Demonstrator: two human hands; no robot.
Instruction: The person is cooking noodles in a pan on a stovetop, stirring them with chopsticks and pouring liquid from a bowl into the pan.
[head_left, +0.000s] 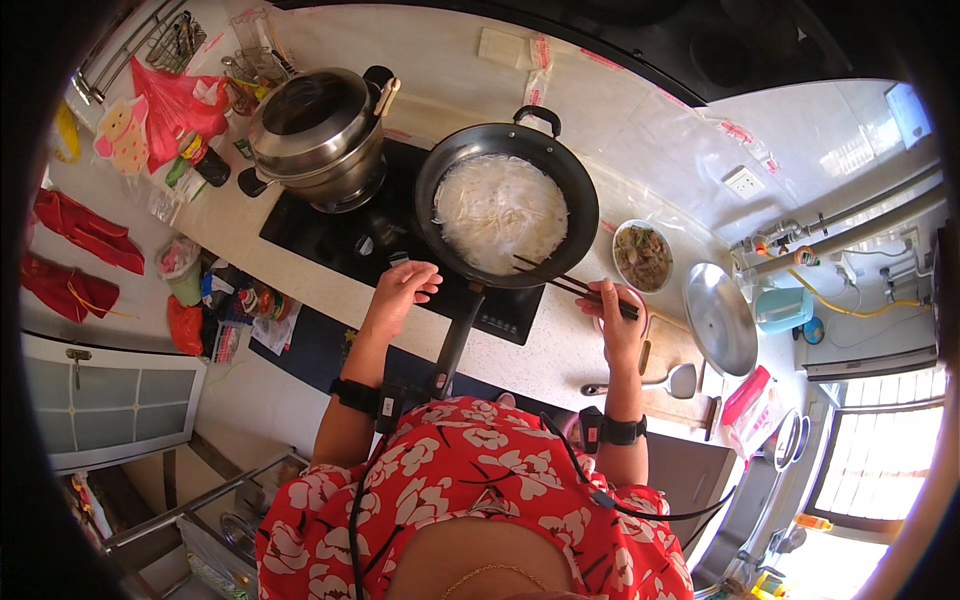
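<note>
A dark wok (583, 196) sits on the black glass cooktop (315, 238), its long handle (459, 341) pointing towards me. Pale noodles (499, 206) in whitish, foamy liquid fill its middle. My right hand (616, 311), right of the wok, grips dark chopsticks (568, 283) whose tips reach over the wok's near right side, at the liquid's edge. My left hand (405, 292) hovers near the front of the cooktop, left of the wok handle, with nothing in it and its fingers partly curled and apart.
A lidded steel pot (319, 142) occupies the left burner. Right of the wok are a bowl of cooked food (643, 256), a metal lid (720, 319), and a spatula (681, 381) on a wooden cutting board (667, 341). Bottles (206, 161) crowd the left counter; a range hood (705, 45) hangs overhead.
</note>
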